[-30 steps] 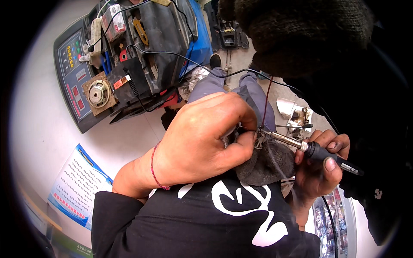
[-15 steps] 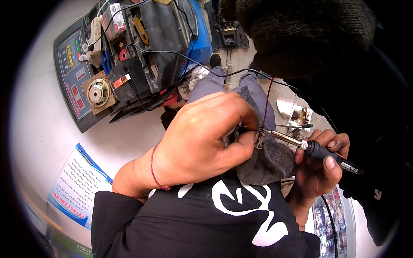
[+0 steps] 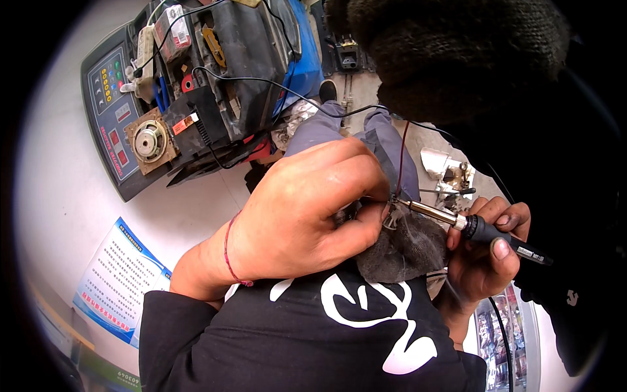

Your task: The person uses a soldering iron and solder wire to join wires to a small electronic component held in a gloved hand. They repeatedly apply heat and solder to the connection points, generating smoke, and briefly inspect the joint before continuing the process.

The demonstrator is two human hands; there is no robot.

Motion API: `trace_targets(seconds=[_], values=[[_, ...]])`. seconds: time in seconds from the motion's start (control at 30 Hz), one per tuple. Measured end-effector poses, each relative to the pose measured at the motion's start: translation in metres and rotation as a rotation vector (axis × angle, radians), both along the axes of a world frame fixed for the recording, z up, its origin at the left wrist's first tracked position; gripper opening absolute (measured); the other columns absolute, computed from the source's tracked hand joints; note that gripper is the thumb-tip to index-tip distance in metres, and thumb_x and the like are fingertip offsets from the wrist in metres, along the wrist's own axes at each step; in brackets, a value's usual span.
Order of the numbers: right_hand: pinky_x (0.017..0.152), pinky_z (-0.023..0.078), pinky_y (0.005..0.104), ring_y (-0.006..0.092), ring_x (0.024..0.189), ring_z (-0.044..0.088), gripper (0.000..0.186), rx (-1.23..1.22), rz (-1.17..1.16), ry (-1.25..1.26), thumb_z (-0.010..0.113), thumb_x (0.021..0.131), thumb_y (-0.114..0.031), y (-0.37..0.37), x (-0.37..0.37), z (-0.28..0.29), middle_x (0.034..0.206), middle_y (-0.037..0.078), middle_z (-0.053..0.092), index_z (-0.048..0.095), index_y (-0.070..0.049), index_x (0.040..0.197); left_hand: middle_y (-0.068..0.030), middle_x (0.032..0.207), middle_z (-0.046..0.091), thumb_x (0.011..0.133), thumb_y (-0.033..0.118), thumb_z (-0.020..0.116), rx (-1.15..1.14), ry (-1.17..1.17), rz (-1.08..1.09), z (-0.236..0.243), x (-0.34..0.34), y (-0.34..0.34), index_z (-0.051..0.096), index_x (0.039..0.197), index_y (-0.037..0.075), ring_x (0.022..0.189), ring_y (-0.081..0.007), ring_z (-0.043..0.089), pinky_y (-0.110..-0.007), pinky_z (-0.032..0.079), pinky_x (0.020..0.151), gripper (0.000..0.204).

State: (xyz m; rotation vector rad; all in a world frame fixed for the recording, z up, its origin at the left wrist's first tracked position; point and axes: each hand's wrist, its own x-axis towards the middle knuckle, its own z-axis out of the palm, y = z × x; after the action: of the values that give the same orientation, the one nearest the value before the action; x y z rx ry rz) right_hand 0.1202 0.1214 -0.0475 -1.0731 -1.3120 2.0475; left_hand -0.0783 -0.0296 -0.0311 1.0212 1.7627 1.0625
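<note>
My right hand (image 3: 480, 258) grips a soldering iron (image 3: 473, 225) by its black handle. The iron's metal tip points left and meets the fingertips of my left hand (image 3: 320, 202). Those fingers are closed in a pinch; what they hold is mostly hidden. A thin dark red wire (image 3: 403, 157) runs up from the iron's tip. Under the tip and beside my left fingers lies a dark grey knit cloth or glove (image 3: 408, 248); I cannot tell which.
At upper right is another person's black sleeve (image 3: 555, 170) and a dark knit shape (image 3: 457, 59). Upper left stands a machine with a control panel (image 3: 114, 98), a speaker (image 3: 150, 142) and a small box (image 3: 173, 32). A black cable (image 3: 261, 80) crosses above my hands. A printed sheet (image 3: 121, 284) lies left.
The iron's tip and my left fingertips have shifted slightly. The red wire's upper part and the dark knit shape above have moved a little left. My right hand keeps the same grip.
</note>
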Motion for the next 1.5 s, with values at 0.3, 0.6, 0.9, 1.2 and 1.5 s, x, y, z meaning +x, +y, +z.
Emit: trace_targets(seconds=[0.3,0.6,0.9,1.2,1.5], values=[[0.047,0.052,0.0282,0.0164,0.059,0.048,0.035,-0.002,-0.016,-0.005,0.064,0.081,-0.027,-0.0021,-0.0032,0.0004,0.069,0.010,0.046,0.041,-0.006,0.096,-0.0117,0.088,0.065,0.072,-0.006,0.073,-0.025,0.034,-0.044,0.0005,-0.0028,0.0042,0.065,0.086,0.002,0.079,-0.0247,0.066,-0.032,0.053,0.070,0.017],[0.050,0.054,0.0292,0.0171,0.060,0.049,0.035,-0.015,0.004,0.004,0.065,0.081,-0.026,0.0012,-0.0006,-0.0002,0.069,0.011,0.047,0.041,-0.005,0.096,-0.0117,0.088,0.065,0.074,-0.008,0.071,-0.052,-0.023,-0.012,0.0008,-0.0015,0.0062,0.064,0.086,-0.001,0.081,-0.0240,0.066,-0.032,0.053,0.072,0.016],[0.052,0.055,0.0285,0.0172,0.060,0.049,0.036,-0.022,-0.019,-0.020,0.065,0.080,-0.027,0.0005,-0.0020,0.0019,0.069,0.010,0.046,0.041,-0.005,0.096,-0.0123,0.090,0.064,0.075,-0.006,0.068,-0.024,-0.075,0.007,-0.0004,-0.0025,0.0043,0.062,0.088,-0.002,0.081,-0.0237,0.065,-0.031,0.052,0.073,0.015],[0.050,0.055,0.0279,0.0159,0.059,0.048,0.034,-0.011,-0.013,0.002,0.063,0.082,-0.026,0.0005,-0.0017,0.0012,0.068,0.010,0.045,0.040,-0.005,0.096,-0.0125,0.089,0.064,0.076,-0.006,0.069,-0.014,-0.052,-0.010,0.0003,-0.0018,0.0035,0.064,0.088,-0.001,0.078,-0.0223,0.065,-0.031,0.052,0.070,0.013],[0.055,0.055,0.0283,0.0181,0.055,0.050,0.034,0.007,-0.009,0.006,0.061,0.081,-0.027,0.0024,0.0013,-0.0020,0.068,0.011,0.046,0.039,-0.006,0.096,-0.0130,0.089,0.065,0.076,-0.006,0.070,0.006,-0.040,-0.030,0.0001,-0.0037,0.0055,0.065,0.088,-0.001,0.077,-0.0225,0.065,-0.031,0.052,0.069,0.014]])
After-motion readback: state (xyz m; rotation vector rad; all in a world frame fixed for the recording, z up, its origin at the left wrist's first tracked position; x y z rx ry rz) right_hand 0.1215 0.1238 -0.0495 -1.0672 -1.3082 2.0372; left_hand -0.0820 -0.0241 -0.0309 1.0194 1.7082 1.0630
